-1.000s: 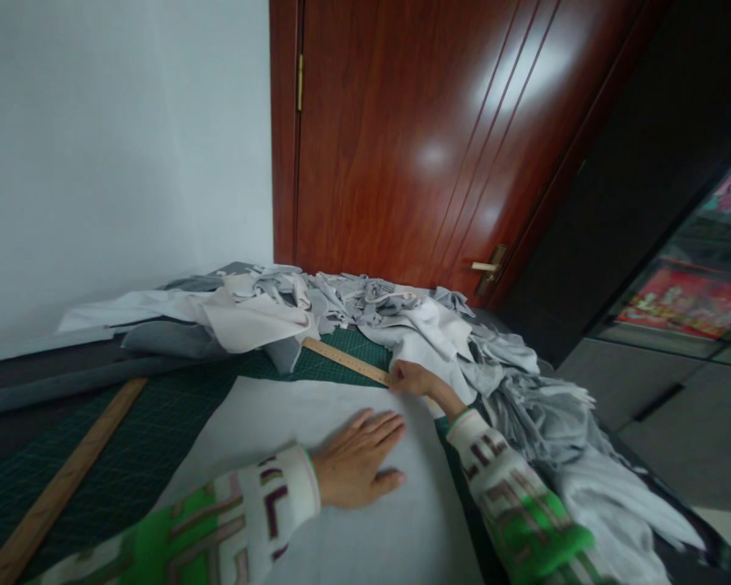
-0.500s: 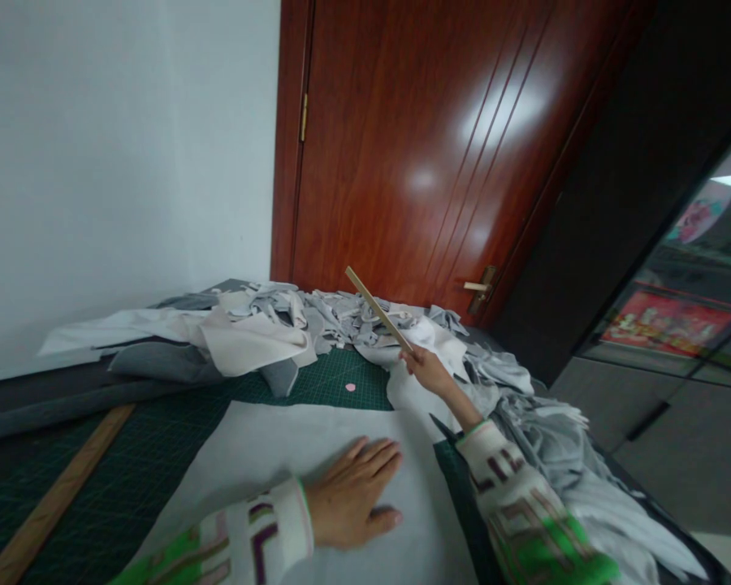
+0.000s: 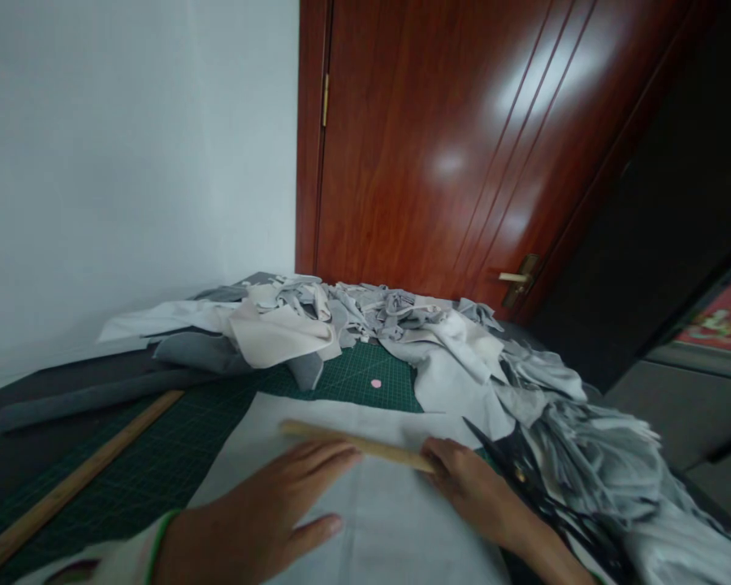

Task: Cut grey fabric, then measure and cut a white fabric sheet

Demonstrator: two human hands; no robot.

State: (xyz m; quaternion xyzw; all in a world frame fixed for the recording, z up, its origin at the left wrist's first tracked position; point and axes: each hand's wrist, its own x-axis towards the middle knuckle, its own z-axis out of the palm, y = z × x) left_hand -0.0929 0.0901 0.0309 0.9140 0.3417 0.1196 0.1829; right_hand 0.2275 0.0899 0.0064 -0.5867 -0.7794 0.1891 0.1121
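A pale sheet of cloth [image 3: 378, 520] lies spread over the green gridded cutting mat [image 3: 365, 370]. My right hand [image 3: 463, 487] is closed around one end of a flat wooden stick [image 3: 378, 448], perhaps a ruler, which lies crosswise low over the cloth. Near the stick's other half is my left hand [image 3: 268, 504], fingers stretched out and thumb apart; I cannot tell whether it touches the stick. Black scissors [image 3: 524, 479] lie to the right of my right hand, partly behind the forearm.
A long wooden ruler [image 3: 79, 479] rests on the mat at left. Grey and white fabric scraps [image 3: 390, 313] are heaped along the back, with a bigger pile [image 3: 609, 463] on the right. A small pink piece [image 3: 376, 383] sits on the mat. Beyond stands a door [image 3: 426, 146].
My right hand has brought the stick down from above the scraps to the cloth. My left hand has moved left, toward me. The view has shifted, bringing more of the scissors into sight.
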